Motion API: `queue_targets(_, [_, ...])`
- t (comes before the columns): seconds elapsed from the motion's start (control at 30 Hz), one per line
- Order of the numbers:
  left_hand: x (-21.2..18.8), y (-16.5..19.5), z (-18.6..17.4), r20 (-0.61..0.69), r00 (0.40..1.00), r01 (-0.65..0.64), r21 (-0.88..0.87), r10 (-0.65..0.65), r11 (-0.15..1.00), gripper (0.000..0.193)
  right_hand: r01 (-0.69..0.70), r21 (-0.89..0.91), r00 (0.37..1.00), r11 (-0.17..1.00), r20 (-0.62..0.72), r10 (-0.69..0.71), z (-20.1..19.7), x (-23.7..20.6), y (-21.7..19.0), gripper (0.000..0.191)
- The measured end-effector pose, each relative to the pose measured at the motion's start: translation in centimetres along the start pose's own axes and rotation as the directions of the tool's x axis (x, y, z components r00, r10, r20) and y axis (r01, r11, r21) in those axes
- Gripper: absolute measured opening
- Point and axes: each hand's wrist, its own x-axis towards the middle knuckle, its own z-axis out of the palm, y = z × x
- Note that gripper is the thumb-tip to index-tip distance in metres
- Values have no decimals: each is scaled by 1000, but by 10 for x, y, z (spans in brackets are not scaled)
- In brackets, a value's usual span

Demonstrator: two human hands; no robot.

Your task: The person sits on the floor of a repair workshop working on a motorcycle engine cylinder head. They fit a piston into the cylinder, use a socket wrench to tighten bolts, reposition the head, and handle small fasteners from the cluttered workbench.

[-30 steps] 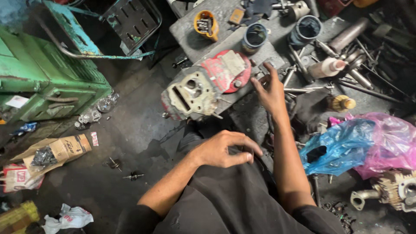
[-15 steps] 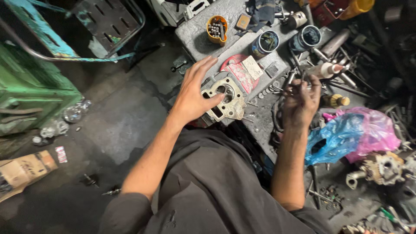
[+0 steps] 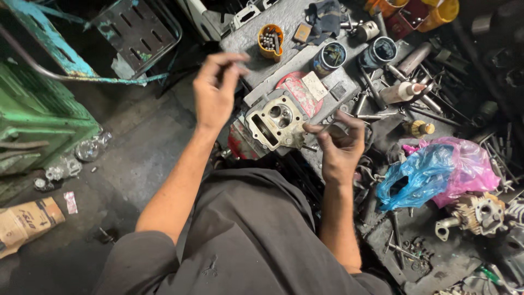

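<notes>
Hands (image 3: 273, 120) above cluttered grey workbench (image 3: 284, 27), oily floor (image 3: 125, 164)

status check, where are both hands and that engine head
Left hand raised, fingertips pinched, nothing seen in it. Right hand curled beside the cylinder head, not gripping it. Head sits on the slab, tools close around.

The floor (image 3: 125, 164) is dark, stained concrete, littered with small scraps. A green metal cabinet (image 3: 38, 120) stands at the left, with a chipped turquoise frame (image 3: 60, 49) above it and a slotted metal plate (image 3: 136, 30) leaning nearby. A cardboard box (image 3: 24, 224) lies at the lower left. The light is dim, brightest over the grey slab (image 3: 278, 65) at the top.
</notes>
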Motion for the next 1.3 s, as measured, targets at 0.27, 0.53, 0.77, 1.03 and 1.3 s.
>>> queue_targets(0.27, [-5,3,23,151,908,-405,549,390,731,44,86,-31,996,996,32,-85,7,7,4,32])
queue_targets(0.53, [3,-21,14,383,919,-80,419,-96,904,75,50,-22,998,998,35,-49,5,5,-5,31])
queue_targets(0.77, [14,-51,5,-90,985,148,-21,-149,989,42,100,12,993,995,64,-100,5,6,0,26])
queue_targets(1.03, [10,-63,10,363,930,-166,286,54,944,54,96,-80,988,992,132,-85,7,13,1,20])
queue_targets(1.3, [17,-78,-12,239,817,472,246,-525,847,50,61,-191,991,980,127,-37,25,41,14,20])
